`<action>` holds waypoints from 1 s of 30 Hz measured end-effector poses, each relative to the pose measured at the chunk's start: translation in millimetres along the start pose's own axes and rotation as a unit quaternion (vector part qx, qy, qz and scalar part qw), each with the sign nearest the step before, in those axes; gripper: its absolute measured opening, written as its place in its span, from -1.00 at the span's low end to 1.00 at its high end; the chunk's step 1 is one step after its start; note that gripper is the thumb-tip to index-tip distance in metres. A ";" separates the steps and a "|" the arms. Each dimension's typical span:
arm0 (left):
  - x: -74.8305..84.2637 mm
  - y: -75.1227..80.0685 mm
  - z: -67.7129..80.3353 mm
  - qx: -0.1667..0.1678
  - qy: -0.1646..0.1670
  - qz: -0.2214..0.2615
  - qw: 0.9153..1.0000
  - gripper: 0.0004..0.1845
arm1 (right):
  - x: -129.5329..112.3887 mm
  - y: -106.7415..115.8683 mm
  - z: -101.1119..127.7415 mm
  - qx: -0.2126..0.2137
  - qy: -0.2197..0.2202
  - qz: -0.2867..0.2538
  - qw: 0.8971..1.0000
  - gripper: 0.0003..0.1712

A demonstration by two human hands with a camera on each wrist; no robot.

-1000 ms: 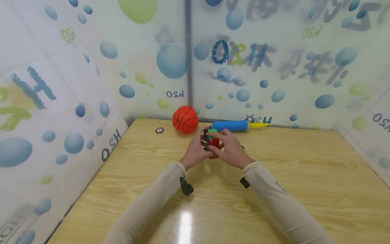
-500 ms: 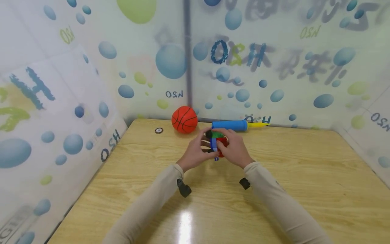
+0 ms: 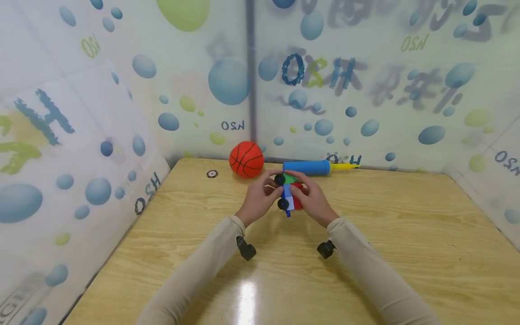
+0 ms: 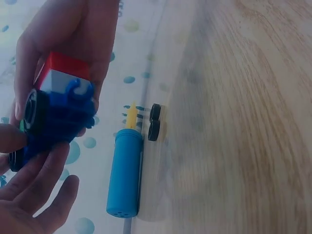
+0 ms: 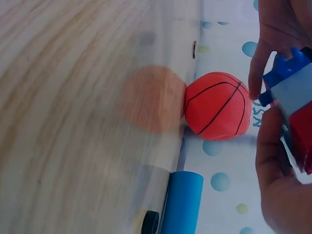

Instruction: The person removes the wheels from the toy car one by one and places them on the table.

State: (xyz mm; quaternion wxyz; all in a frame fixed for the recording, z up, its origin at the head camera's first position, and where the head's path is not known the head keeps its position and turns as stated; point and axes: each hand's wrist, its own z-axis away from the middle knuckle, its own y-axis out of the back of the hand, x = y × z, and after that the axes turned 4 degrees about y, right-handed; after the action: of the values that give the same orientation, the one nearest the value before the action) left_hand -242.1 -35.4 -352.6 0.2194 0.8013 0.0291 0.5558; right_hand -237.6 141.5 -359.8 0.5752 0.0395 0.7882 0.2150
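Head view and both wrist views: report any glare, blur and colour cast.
Head view: sharp, with a white glare patch on the table near the bottom edge. Left wrist view: bluish cast, toy car dark, wood grain soft. Right wrist view: tabletop blurred, basketball fairly crisp, its orange reflection smeared on the wood.

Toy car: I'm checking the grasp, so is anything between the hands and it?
Nothing visible. The left hand and right hand both grip the toy car directly, above the table. The basketball and blue pump lie behind, apart from it.
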 end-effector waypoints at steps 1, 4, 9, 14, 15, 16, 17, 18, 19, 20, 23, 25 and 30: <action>-2.4 -1.3 -1.3 0.001 -0.003 -0.002 1.000 -0.54 | -2.7 -0.3 1.5 -0.003 -0.004 -0.004 1.000 -0.48; -12.0 -5.3 -6.1 0.004 -0.009 -0.014 1.000 -0.54 | -3.2 -1.1 3.1 -0.011 -0.018 -0.016 1.000 -0.44; -22.1 -8.8 -10.8 -0.003 -0.016 -0.045 0.999 -0.55 | 15.6 -2.1 -0.6 -0.018 -0.054 -0.076 0.995 -0.44; -19.9 -9.3 -10.8 -0.021 -0.029 -0.054 0.998 -0.57 | 27.0 -4.7 -0.4 -0.037 -0.055 -0.152 0.986 -0.41; -18.6 -9.1 -10.7 -0.023 -0.029 -0.057 0.998 -0.58 | 27.8 -5.2 0.2 -0.036 -0.050 -0.155 0.986 -0.42; -17.3 -9.0 -10.7 -0.024 -0.031 -0.060 0.997 -0.58 | 28.0 -5.3 1.2 -0.033 -0.046 -0.152 0.987 -0.42; -16.2 -8.9 -10.7 -0.023 -0.032 -0.064 0.997 -0.59 | 28.0 -5.2 1.9 -0.028 -0.044 -0.155 0.987 -0.44; -15.2 -8.6 -10.8 -0.020 -0.033 -0.069 0.997 -0.59 | 27.5 -5.0 2.7 -0.021 -0.038 -0.139 0.989 -0.44; -14.5 -8.2 -11.2 -0.015 -0.034 -0.074 0.997 -0.59 | 26.9 -4.7 3.2 -0.012 -0.034 -0.123 0.992 -0.44; -13.8 -7.7 -11.5 -0.010 -0.035 -0.078 0.996 -0.59 | 26.2 -4.3 3.3 -0.005 -0.030 -0.114 0.993 -0.44; -14.4 -6.5 -12.9 0.002 -0.030 -0.073 0.997 -0.59 | 24.3 -2.6 3.3 0.001 -0.039 -0.115 0.993 -0.45; -16.0 -6.1 -13.6 -0.001 -0.021 -0.059 0.998 -0.61 | 23.5 -1.8 3.2 -0.006 -0.053 -0.134 0.990 -0.48; -18.8 -6.9 -15.0 -0.039 0.002 -0.007 0.999 -0.70 | 21.6 -0.8 6.2 -0.030 -0.054 -0.171 0.983 -0.47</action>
State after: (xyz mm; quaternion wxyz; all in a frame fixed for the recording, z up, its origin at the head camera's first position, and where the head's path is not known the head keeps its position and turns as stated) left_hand -261.4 -29.8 -367.4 0.2546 0.7907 0.0135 0.5566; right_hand -238.9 149.3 -380.8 0.6463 -0.1016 0.7443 0.1341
